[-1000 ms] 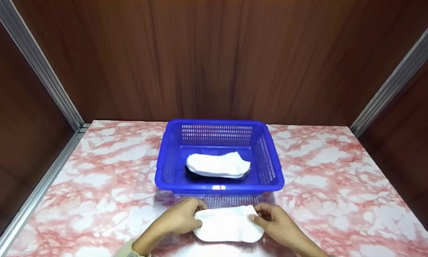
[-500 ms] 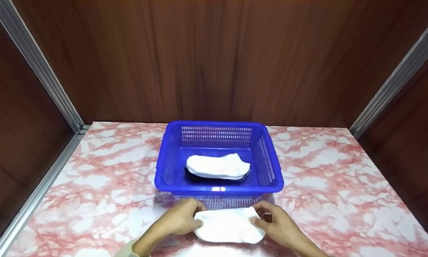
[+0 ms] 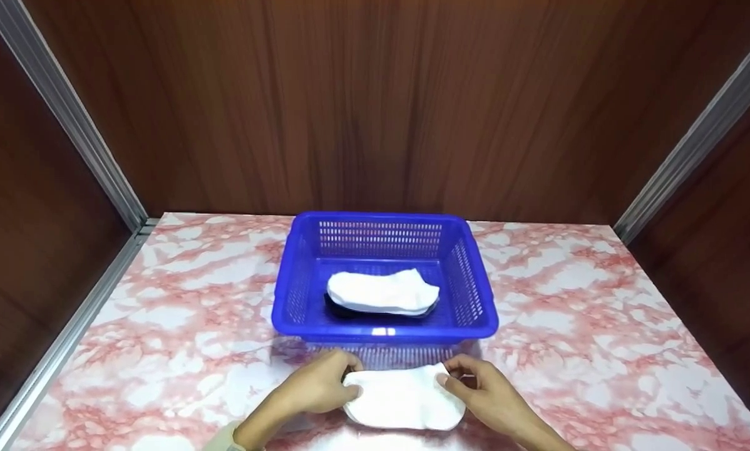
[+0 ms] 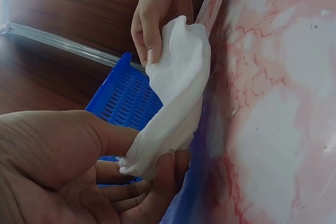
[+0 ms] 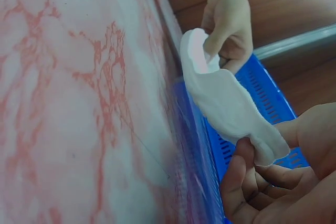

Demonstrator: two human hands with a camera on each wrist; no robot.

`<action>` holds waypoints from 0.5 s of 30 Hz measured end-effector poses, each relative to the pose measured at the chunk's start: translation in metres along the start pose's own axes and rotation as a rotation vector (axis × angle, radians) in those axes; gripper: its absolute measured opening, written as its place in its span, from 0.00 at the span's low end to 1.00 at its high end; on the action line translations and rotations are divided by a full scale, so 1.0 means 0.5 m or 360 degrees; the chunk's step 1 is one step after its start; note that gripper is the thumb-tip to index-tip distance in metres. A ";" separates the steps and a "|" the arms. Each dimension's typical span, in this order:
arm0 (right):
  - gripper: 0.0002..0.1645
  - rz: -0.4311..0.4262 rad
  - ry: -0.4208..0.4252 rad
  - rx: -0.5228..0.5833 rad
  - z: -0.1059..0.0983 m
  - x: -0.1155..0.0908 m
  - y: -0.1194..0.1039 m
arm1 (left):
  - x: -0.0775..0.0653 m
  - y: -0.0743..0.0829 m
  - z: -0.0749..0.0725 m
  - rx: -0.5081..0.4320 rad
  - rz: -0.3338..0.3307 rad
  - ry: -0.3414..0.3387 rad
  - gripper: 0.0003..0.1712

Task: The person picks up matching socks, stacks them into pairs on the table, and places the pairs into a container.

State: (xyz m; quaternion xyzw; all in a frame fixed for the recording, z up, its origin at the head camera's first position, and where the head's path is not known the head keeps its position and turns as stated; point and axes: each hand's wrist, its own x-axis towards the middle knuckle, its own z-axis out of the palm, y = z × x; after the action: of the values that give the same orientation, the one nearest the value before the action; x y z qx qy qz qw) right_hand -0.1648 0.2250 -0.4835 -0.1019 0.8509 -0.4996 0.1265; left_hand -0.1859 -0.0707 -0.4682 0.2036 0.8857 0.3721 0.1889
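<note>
A white ankle sock [image 3: 403, 398] is stretched between both hands, just in front of the blue basket [image 3: 384, 332]. At its left end, the left hand [image 3: 322, 382] pinches it between thumb and fingers. The right hand [image 3: 484, 394] pinches the opposite end near the top corner. In the left wrist view the sock [image 4: 176, 93] hangs a little twisted above the table. Inside the basket, another white sock [image 3: 381, 291] lies flat on top of something black [image 3: 337, 307], mostly hidden beneath it.
The basket has slotted walls and stands on a red-and-white marbled table [image 3: 575, 326]. A brown wood-grain panel [image 3: 375, 113] rises behind the table. Metal rails [image 3: 93, 131] run along the corners beside dark side panels.
Both hands keep hold of the white sock in nearly the same place. The sock has shifted very slightly toward the person; the basket and its contents look unchanged.
</note>
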 end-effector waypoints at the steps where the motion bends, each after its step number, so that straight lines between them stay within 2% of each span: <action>1: 0.18 0.0008 0.0008 -0.0009 0.000 0.000 0.000 | 0.000 0.001 0.000 -0.0006 -0.0006 -0.0005 0.02; 4: 0.17 -0.0005 0.0025 -0.0039 -0.005 -0.002 -0.002 | -0.001 0.004 0.000 -0.0048 0.0001 -0.0015 0.03; 7: 0.15 -0.0061 0.0052 -0.0068 -0.014 -0.004 -0.007 | -0.004 0.011 -0.007 -0.0065 0.0045 0.0034 0.02; 10: 0.14 -0.0110 0.0090 -0.0086 -0.028 -0.009 -0.021 | -0.010 0.021 -0.022 -0.0050 0.0078 0.0089 0.04; 15: 0.13 -0.0185 0.0141 -0.0105 -0.052 -0.017 -0.052 | -0.021 0.046 -0.057 -0.0094 0.0115 0.0115 0.04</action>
State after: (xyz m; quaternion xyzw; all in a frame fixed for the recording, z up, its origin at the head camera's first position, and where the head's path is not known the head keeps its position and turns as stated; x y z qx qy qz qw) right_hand -0.1639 0.2363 -0.4477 -0.1332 0.8643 -0.4818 0.0560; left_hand -0.1856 -0.0778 -0.4308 0.2163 0.8726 0.4117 0.1492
